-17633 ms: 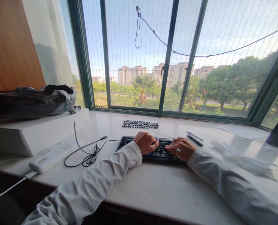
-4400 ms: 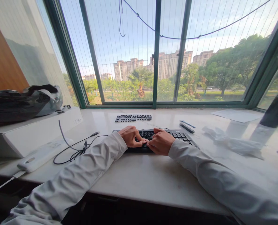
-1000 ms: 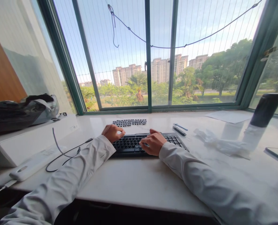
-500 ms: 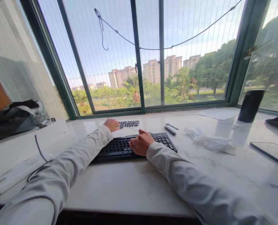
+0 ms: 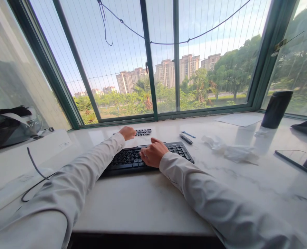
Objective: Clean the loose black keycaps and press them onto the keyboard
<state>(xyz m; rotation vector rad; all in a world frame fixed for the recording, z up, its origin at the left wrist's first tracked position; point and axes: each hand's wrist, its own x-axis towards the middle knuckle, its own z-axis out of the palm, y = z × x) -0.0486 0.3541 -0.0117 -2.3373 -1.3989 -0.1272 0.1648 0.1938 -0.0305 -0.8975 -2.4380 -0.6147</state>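
A black keyboard (image 5: 128, 162) lies on the pale counter in front of me. My right hand (image 5: 154, 153) rests over its right-middle keys, thumb raised apart and the other fingers bent down. Nothing shows between thumb and fingers, though the fingertips are partly hidden. Beyond the keyboard, small dark keycaps (image 5: 144, 132) lie in rows near the window. At the left end of these rows is my left hand (image 5: 127, 132), its fingers curled together. Whatever they hold, if anything, is hidden behind the hand.
Right of the keyboard are a dark pen-like tool (image 5: 186, 139), a thin blue tool (image 5: 189, 134) and crumpled clear plastic (image 5: 231, 150). A black cylinder (image 5: 277, 109), paper (image 5: 238, 119) and a phone-like slab (image 5: 298, 160) lie farther right. A white box (image 5: 57, 143) stands left.
My left hand has shifted a little to the right over the rows of keycaps. The right hand stays on the keyboard. My view has tilted slightly.
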